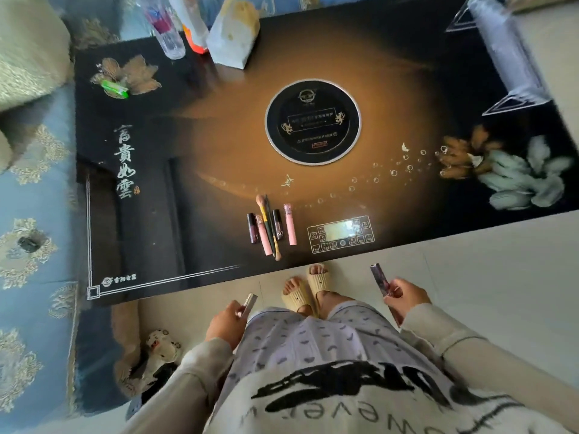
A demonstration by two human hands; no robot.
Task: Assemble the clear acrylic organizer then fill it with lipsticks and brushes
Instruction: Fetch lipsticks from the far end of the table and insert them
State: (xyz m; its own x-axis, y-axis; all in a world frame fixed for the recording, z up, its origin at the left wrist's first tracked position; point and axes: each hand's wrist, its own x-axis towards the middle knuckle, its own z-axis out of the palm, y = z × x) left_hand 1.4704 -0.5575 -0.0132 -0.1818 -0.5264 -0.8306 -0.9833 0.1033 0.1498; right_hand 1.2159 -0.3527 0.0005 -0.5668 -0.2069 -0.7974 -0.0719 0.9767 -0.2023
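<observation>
While left grip (224, 324) pinches a silver tube (248, 303) (half hidden), right grip (409, 296) clasps dark tube (379, 278)

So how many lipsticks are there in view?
6 lipsticks. On the table, beside the brushes: two dark, two pink. One in the left hand, one in the right hand. Others may hide under the brushes.

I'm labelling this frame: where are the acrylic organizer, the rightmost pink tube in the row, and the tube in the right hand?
acrylic organizer (504, 54), head view, its clear long panel.
rightmost pink tube (290, 227), head view, mid-body.
held tube (379, 278), head view, end above the right hand (409, 297).
</observation>
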